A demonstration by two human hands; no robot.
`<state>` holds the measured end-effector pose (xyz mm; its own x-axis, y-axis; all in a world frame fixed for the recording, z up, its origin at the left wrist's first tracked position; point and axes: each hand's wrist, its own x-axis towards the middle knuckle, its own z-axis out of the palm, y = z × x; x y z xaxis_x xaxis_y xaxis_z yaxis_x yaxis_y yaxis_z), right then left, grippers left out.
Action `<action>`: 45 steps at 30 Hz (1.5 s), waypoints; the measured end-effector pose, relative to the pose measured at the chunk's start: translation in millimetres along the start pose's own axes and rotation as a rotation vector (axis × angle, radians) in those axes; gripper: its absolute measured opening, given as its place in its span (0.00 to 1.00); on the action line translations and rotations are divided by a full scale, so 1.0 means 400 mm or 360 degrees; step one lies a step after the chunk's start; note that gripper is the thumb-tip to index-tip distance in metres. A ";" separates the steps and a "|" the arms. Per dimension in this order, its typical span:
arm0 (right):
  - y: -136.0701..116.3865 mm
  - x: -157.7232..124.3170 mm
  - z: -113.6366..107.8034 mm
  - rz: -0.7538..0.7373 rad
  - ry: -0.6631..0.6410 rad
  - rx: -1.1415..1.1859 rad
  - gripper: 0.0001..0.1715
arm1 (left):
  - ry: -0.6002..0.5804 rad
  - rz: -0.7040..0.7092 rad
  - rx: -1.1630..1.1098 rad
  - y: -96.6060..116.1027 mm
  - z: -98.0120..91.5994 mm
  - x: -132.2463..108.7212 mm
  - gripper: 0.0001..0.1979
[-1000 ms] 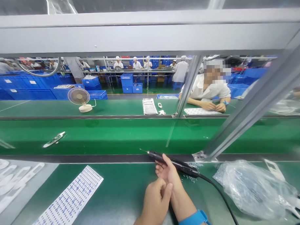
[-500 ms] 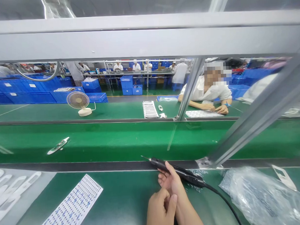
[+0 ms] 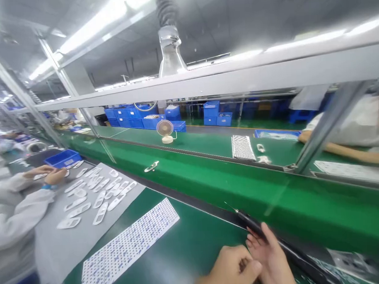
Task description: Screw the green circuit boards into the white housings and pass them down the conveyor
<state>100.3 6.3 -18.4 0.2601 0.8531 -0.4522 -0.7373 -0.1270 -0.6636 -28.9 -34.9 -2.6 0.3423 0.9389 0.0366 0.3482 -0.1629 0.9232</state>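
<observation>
My right hand [image 3: 271, 255] lies palm up at the bottom right, fingers stretched out, their tips against a black pen-shaped power tool [image 3: 253, 225]. The tool lies along the near edge of the green conveyor belt [image 3: 209, 178], thin tip pointing left. My left hand [image 3: 233, 267] is closed in a pinch over the right palm; what it pinches is too small to make out. A white sheet of small printed labels [image 3: 127, 247] lies on the green table to the left of my hands.
At the left a co-worker's hands [image 3: 49, 172] rest over a grey mat [image 3: 56, 246] with several white plastic parts, by a blue tray [image 3: 64, 156]. A white part [image 3: 151, 166] lies on the belt. A fan [image 3: 166, 131], a slanted frame post [image 3: 328, 124] and another worker's forearm [image 3: 342, 150] stand beyond.
The view has swung left and up, bringing the co-worker and grey mat into sight. The plastic bag at the right is out of view. My hands keep the same pose by the tool.
</observation>
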 end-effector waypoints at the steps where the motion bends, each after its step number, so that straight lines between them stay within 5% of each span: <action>1: -0.004 -0.009 0.006 0.0011 0.0021 -0.0002 0.22 | 0.0013 0.0025 0.0079 0.000 -0.043 0.008 0.09; 5: -0.025 -0.041 0.028 0.0045 0.0059 0.0024 0.22 | 0.0261 -0.0137 0.0684 -0.016 -0.293 0.087 0.12; 9: -0.034 -0.043 0.033 0.0153 0.0138 0.0127 0.23 | 0.0558 -0.0378 0.0949 -0.054 -0.586 0.194 0.13; 12: -0.028 -0.032 0.026 0.0120 0.0107 0.0071 0.23 | 0.0765 -0.0632 0.1140 -0.087 -0.762 0.246 0.13; 15: -0.018 -0.025 0.021 0.0095 0.0099 0.0050 0.27 | 0.0866 -0.0892 0.1276 -0.126 -0.865 0.282 0.15; 19: -0.015 -0.026 0.022 0.0144 0.0154 0.0139 0.40 | 0.0834 -0.1034 0.1378 -0.187 -0.905 0.337 0.16; 25: -0.016 -0.030 0.022 0.0037 0.0132 0.0146 0.40 | 0.0665 -0.1008 0.1331 -0.224 -0.883 0.396 0.14; 31: -0.011 -0.057 0.050 -0.0294 0.0109 0.0129 0.40 | 0.0701 -0.0683 0.1101 -0.146 -0.786 0.402 0.10; 34: -0.029 -0.074 0.068 -0.0712 0.0266 0.0143 0.36 | 0.0697 -0.0445 0.0828 -0.104 -0.643 0.382 0.18; 37: -0.082 -0.092 0.080 -0.1119 0.0372 0.0221 0.21 | 0.0589 -0.0273 0.0490 -0.074 -0.431 0.314 0.23; 41: -0.187 -0.122 0.091 -0.1599 0.0448 0.0127 0.17 | 0.0352 -0.0160 0.0157 -0.049 -0.158 0.181 0.12; 45: -0.253 -0.139 0.093 -0.1819 0.0474 -0.0107 0.25 | 0.0252 -0.0033 0.0237 -0.031 -0.044 0.100 0.04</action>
<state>137.4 -9.6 96.1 0.8889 0.3382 0.3089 0.0497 0.5993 -0.7990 -34.9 10.0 -5.9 0.1965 0.9765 0.0888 0.4829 -0.1752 0.8579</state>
